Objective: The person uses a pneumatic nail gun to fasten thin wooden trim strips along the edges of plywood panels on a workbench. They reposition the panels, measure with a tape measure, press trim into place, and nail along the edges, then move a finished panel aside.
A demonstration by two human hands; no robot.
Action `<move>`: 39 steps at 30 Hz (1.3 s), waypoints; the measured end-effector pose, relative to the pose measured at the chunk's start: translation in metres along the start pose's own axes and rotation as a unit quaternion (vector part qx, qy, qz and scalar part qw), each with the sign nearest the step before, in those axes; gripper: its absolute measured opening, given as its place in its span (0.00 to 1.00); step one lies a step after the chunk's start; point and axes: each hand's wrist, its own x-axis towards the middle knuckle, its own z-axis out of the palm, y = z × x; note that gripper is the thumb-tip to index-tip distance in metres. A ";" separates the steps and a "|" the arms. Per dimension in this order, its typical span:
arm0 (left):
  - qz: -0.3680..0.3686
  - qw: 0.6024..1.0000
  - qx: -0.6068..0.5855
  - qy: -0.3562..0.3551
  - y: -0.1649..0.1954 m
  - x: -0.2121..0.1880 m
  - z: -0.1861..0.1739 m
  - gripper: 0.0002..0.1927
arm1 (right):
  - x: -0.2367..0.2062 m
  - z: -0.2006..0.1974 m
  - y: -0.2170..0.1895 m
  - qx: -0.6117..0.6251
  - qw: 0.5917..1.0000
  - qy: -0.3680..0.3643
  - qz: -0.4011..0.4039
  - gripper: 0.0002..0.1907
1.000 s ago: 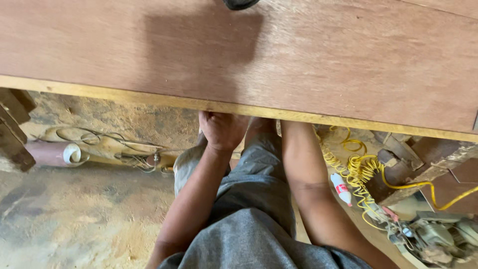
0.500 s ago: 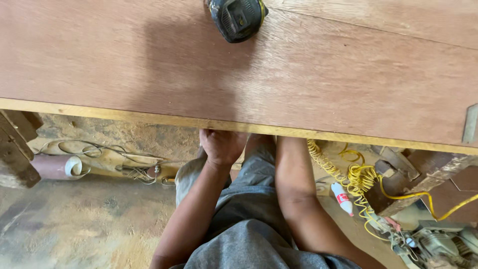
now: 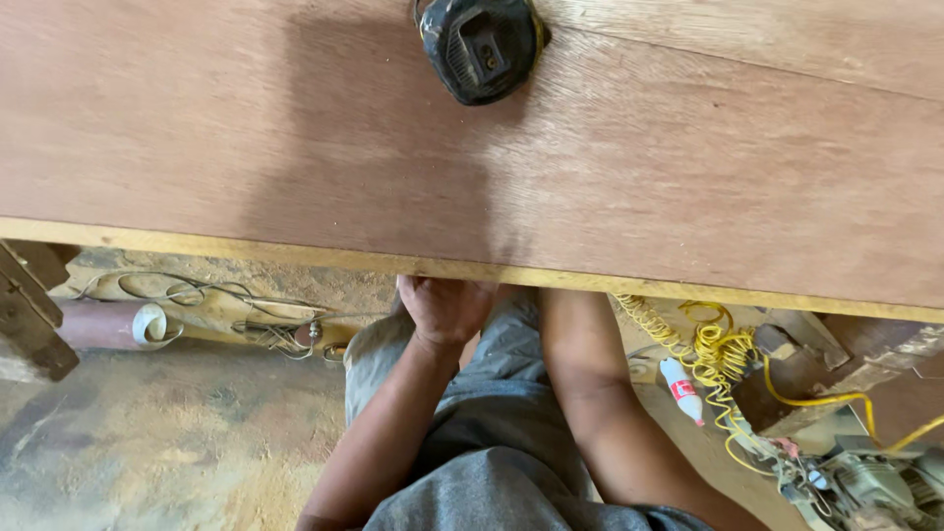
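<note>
Under board edge: left hand (image 3: 444,307) is curling, fingers bent, pressing plywood board (image 3: 246,128) underside.
Board axis: running left-right.
R hand: hidden behind board, grip can't tell.
Nearby: black tool (image 3: 480,47) is sitting on top; yellow coiled hose (image 3: 713,359) w/ clutter at right.

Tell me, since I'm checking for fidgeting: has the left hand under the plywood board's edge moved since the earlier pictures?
No. The left hand stays tucked just beneath the pale edge of the brown plywood board, at the same spot; only the camera tilted.
</note>
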 end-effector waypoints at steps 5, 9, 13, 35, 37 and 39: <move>-0.017 0.996 0.028 -0.088 0.007 0.014 -0.012 0.30 | 0.004 -0.003 0.016 0.005 1.000 -0.006 -0.005 0.21; -0.013 0.997 0.017 -0.081 0.009 0.009 -0.025 0.30 | -0.002 -0.012 0.024 -0.001 1.000 0.001 0.005 0.21; -0.024 0.997 0.015 -0.071 0.007 0.004 -0.030 0.29 | -0.002 -0.011 0.028 0.006 1.000 -0.001 -0.007 0.21; -0.025 0.999 0.013 -0.041 0.008 -0.001 -0.035 0.29 | -0.010 -0.012 0.040 0.020 1.000 0.015 0.001 0.20; -0.021 0.999 0.007 -0.037 0.006 0.000 -0.033 0.29 | -0.009 -0.013 0.036 0.015 1.000 0.017 0.002 0.20; -0.024 0.999 0.003 -0.037 0.002 0.003 -0.030 0.29 | -0.008 -0.013 0.030 0.016 1.000 0.017 -0.009 0.20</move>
